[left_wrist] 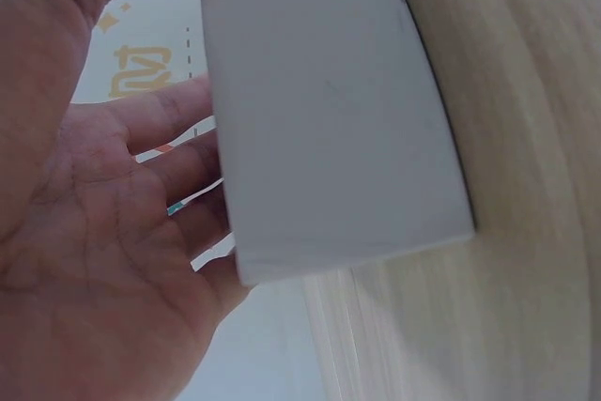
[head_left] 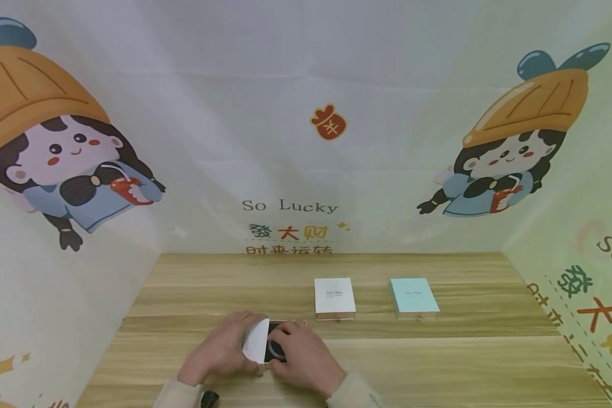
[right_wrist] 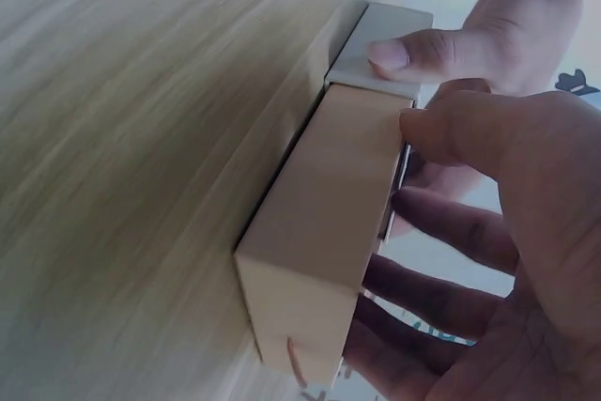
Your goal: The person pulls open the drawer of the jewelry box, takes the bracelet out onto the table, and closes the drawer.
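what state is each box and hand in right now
drawer: partly out of its sleeve
white box: closed
mint box: closed
left hand: gripping the sleeve
right hand: thumb at the drawer's rim, fingers over its opening

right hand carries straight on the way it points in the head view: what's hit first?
Likely the white sleeve, held by the left hand. Height is unclear; the fingers might pass over it.

A makeshift tabletop booth, with cartoon-printed sheeting (head_left: 224, 124) enclosing a wood-grain table (head_left: 438, 368) on three sides.
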Motion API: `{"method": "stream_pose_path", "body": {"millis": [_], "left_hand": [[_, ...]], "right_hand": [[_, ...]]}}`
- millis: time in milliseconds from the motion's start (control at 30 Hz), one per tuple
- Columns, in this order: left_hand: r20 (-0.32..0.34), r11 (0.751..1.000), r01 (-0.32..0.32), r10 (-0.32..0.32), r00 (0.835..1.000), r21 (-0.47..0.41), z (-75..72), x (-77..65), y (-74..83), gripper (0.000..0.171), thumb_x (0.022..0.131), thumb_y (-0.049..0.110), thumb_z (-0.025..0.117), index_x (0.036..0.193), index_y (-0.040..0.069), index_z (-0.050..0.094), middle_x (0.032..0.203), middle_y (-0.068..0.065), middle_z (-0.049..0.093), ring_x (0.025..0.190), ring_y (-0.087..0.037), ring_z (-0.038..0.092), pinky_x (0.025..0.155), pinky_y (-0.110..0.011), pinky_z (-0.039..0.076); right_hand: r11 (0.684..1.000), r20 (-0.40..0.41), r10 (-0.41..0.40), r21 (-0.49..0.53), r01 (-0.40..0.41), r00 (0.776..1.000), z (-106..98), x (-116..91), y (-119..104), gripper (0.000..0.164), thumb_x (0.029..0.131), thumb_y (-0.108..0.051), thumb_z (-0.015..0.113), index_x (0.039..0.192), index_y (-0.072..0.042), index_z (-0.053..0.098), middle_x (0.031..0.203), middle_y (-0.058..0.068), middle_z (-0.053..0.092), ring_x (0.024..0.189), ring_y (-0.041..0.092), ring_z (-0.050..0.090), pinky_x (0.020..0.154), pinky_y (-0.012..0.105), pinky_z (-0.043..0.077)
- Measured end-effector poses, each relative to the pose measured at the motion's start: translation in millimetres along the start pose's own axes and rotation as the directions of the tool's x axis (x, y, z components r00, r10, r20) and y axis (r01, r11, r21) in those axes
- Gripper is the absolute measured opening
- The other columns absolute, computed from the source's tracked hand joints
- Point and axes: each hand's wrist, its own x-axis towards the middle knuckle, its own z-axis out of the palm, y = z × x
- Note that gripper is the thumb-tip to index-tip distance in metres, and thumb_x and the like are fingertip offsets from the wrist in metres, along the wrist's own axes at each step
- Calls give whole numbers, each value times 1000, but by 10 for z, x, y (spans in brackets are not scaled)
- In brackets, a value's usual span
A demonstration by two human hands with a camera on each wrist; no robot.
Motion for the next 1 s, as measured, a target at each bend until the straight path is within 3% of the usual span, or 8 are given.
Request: {"method": "stream_pose_path", "body": {"millis": [200,400,667,833,1000], "left_hand": [[6,1000,15,-15,1000,-24,3,-10,10,98,52,35,101,138,13,60,127,0,66,116,-23,56,98,-48,48],[2,999,16,-16,1000,-31,-1,-10,2,98,52,34,102,138,13,60,128,0,65,118,-23,56,101,-51,47],[-5,1000,4,-4,1000,-27,-2,-5,-14,97,51,34,102,137,13,61,123,2,66,113,-21,56,97,-48,48],[1,999,18,-18,1000,-49,10,4,-12,101,50,32,102,139,10,60,124,0,67,112,-21,57,97,-47,49],[-1,999,14,-14,1000,-51,16,7,-4,101,51,31,102,140,9,59,126,-2,67,113,-22,57,98,-49,50]], "right_hand": [[999,-56,37,-34,-39,998,32,39,-48,28,91,-36,71,114,-19,73,116,1,71,103,16,63,84,28,54],[993,-97,82,-80,-90,992,9,61,-69,31,84,-34,76,111,-18,76,108,2,70,96,17,59,79,26,50],[984,0,134,-119,-133,991,-23,152,-112,39,82,-35,79,117,-19,75,108,4,69,94,19,56,77,26,48],[977,81,165,-148,-152,983,-62,222,-151,36,81,-32,83,113,-18,76,107,6,65,93,21,54,72,26,50],[971,110,183,-173,-162,977,-80,261,-171,37,79,-31,86,111,-16,76,108,8,64,95,23,55,71,27,54]]}}
